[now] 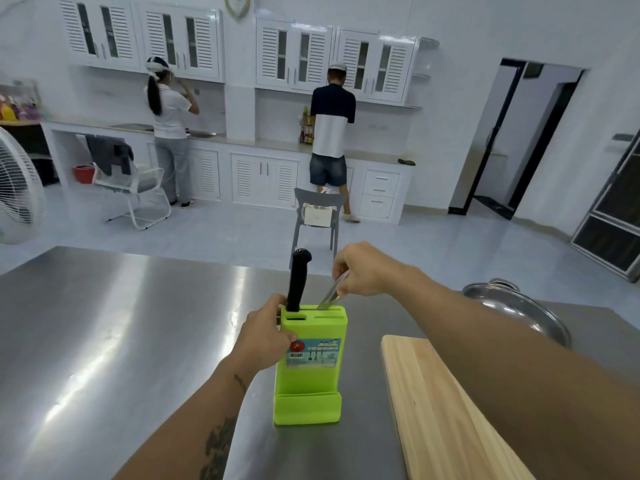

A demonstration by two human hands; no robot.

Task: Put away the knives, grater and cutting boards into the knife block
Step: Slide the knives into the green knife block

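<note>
A lime-green knife block (308,362) stands upright on the steel table (104,341). My left hand (265,336) grips its upper left side. A black-handled knife (297,278) sits in the block's back left slot, handle up. My right hand (363,270) holds a second knife (330,296) by a handle hidden in the fist; its blade tilts down-left and its tip enters a slot at the block's top right. A pale wooden cutting board (440,407) lies flat to the right of the block, partly under my right forearm.
A steel pot lid (519,306) rests at the table's right edge. Beyond the table stand a grey chair (317,216), a white chair (135,188) and a fan (17,188). Two people stand at the far counter (263,143), backs turned.
</note>
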